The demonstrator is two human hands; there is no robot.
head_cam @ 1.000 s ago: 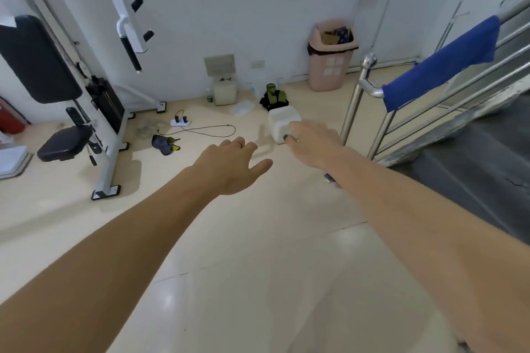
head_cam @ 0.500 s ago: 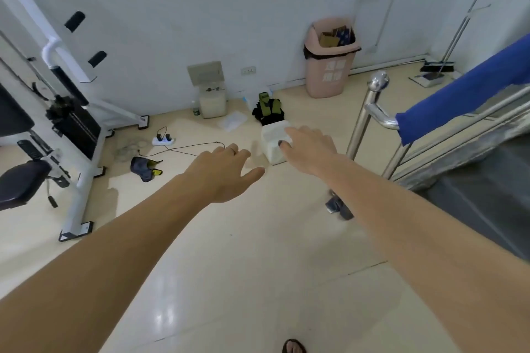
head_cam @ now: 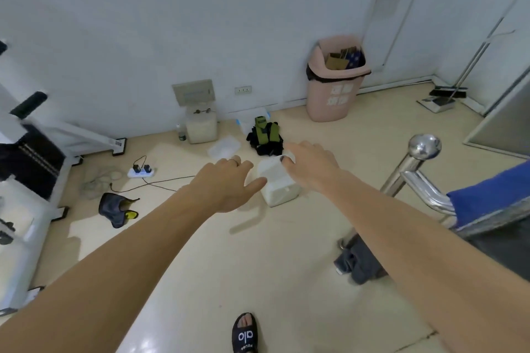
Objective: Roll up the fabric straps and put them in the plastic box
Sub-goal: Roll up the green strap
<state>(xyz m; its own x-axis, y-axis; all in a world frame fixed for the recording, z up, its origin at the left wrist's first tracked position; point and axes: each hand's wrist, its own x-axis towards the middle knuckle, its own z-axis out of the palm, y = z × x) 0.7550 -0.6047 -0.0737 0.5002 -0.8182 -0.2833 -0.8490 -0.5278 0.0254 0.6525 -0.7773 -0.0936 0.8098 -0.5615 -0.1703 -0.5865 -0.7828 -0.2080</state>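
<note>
My right hand (head_cam: 311, 169) grips a white translucent plastic box (head_cam: 279, 186) by its top rim, thumb over the edge, and holds it out in front of me. The box looks slightly tilted and seems to hang just above the floor. My left hand (head_cam: 226, 183) is stretched out beside it, fingers relaxed and holding nothing, its thumb close to the box's left side. A pile of green and black fabric straps (head_cam: 265, 137) lies on the floor just beyond the box, near the wall. A clear lid (head_cam: 223, 147) lies flat to the left of the pile.
A pink bin (head_cam: 334, 89) stands by the wall, another plastic box (head_cam: 200, 126) left of the straps. A steel railing (head_cam: 413, 178) with blue cloth is at right, a gym machine (head_cam: 31, 157) at left. A power strip (head_cam: 140, 171), dark shoe (head_cam: 114, 209) and my sandalled foot (head_cam: 245, 332) are on the floor.
I have stepped closer to the straps and the wall. Both hands and the held box sit lower in view, and my foot has come into sight.
</note>
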